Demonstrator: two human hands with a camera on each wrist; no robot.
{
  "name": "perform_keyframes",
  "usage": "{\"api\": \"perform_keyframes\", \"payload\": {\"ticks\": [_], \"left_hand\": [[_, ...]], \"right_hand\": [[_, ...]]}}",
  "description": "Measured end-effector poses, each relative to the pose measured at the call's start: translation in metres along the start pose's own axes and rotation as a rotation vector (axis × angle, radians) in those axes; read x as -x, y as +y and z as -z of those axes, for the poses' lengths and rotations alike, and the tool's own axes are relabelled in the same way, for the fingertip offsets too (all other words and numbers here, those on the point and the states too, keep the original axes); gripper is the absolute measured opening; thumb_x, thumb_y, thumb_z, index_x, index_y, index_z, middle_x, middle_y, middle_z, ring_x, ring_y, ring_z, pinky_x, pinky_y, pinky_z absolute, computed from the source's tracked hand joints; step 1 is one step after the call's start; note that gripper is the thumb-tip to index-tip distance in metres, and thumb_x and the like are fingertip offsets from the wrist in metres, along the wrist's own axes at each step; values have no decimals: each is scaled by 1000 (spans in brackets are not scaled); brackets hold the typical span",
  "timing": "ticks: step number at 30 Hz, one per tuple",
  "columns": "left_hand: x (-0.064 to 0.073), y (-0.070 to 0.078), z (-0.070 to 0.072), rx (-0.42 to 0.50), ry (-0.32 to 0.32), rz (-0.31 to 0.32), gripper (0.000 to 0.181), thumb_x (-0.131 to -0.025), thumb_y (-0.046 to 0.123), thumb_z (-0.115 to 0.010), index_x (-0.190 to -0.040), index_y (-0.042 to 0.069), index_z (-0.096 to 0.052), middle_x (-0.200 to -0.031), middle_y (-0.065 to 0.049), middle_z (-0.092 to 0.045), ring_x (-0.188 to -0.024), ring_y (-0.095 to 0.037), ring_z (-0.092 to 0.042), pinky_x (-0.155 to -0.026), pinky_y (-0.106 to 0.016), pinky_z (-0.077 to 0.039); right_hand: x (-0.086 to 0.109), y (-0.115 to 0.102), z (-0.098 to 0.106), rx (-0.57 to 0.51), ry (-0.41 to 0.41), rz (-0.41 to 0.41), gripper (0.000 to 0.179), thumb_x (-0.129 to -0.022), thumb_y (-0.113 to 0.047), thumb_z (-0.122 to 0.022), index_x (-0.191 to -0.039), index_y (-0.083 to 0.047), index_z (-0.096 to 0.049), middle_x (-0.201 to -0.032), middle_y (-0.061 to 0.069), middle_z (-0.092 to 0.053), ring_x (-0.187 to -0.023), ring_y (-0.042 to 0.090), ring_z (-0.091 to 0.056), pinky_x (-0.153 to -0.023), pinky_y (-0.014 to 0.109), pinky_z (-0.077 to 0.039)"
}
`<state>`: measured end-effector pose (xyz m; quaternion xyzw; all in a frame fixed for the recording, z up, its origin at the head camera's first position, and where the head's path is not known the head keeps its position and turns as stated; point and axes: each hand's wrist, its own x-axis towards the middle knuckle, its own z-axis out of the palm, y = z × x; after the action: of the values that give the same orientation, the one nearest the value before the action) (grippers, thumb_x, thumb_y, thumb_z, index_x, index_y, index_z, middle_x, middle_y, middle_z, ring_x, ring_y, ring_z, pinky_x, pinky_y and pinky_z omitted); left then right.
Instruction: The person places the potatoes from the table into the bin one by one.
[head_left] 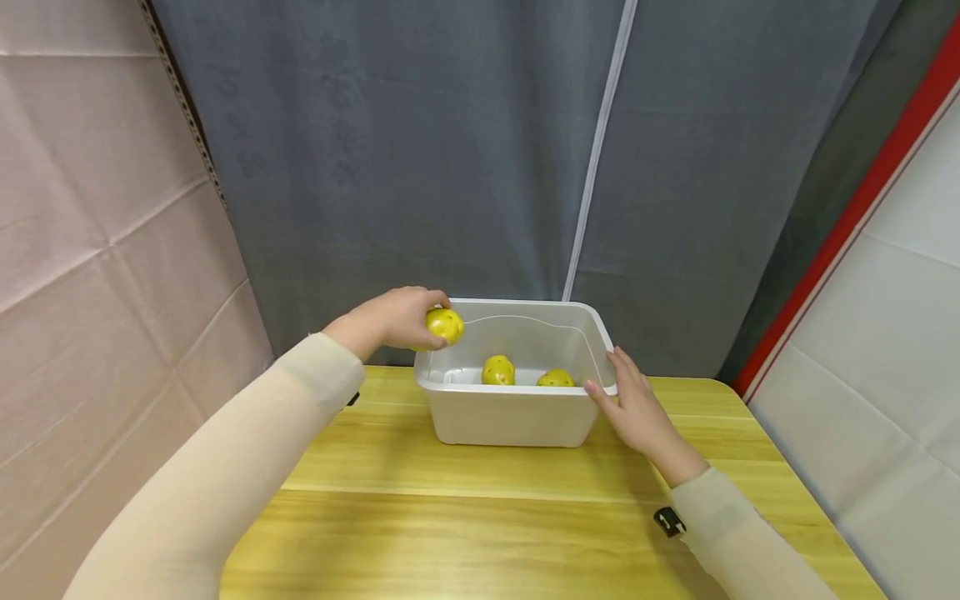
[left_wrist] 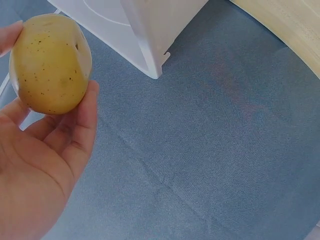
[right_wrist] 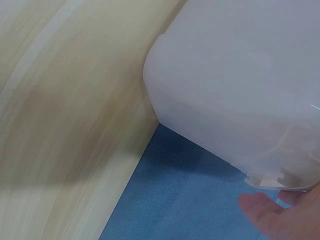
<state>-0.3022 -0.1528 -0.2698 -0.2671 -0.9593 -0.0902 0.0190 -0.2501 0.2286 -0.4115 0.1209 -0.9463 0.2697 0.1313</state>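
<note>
My left hand (head_left: 401, 319) grips a yellow potato (left_wrist: 52, 65) between thumb and fingertips, above the left end of a whitish plastic bin (head_left: 510, 417). Dark specks and small eyes dot its skin in the left wrist view. Inside the bin lie two more potatoes, one near the middle (head_left: 498, 370) and another to the right (head_left: 556, 378), its lower part hidden by the front wall. My right hand (head_left: 637, 412) rests at the bin's right front corner, thumb over the front rim and fingers extended along the right end. The right wrist view shows its fingertips (right_wrist: 260, 207) beside the rim.
The bin stands near the back of a wooden table (head_left: 450, 533). A grey-blue curtain (head_left: 405, 150) hangs right behind it. A pale cloth wall (head_left: 112, 292) rises on the left, and a white panel (head_left: 885, 333) with a red edge on the right.
</note>
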Motion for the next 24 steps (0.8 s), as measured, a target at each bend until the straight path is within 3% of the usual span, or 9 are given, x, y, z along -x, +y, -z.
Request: {"api": "perform_keyframes", "payload": {"ticks": [24], "left_hand": [[-8, 10, -2, -6, -47, -27, 55, -83, 37, -74, -132, 15, -62, -114, -5, -63, -98, -24, -53, -82, -38, -46]], "right_hand": [[2, -1, 3, -4, -4, -5, 79, -104, -49, -46, -156, 5, -21, -163, 26, -12, -144, 52, -19, -111, 70, -22]]}}
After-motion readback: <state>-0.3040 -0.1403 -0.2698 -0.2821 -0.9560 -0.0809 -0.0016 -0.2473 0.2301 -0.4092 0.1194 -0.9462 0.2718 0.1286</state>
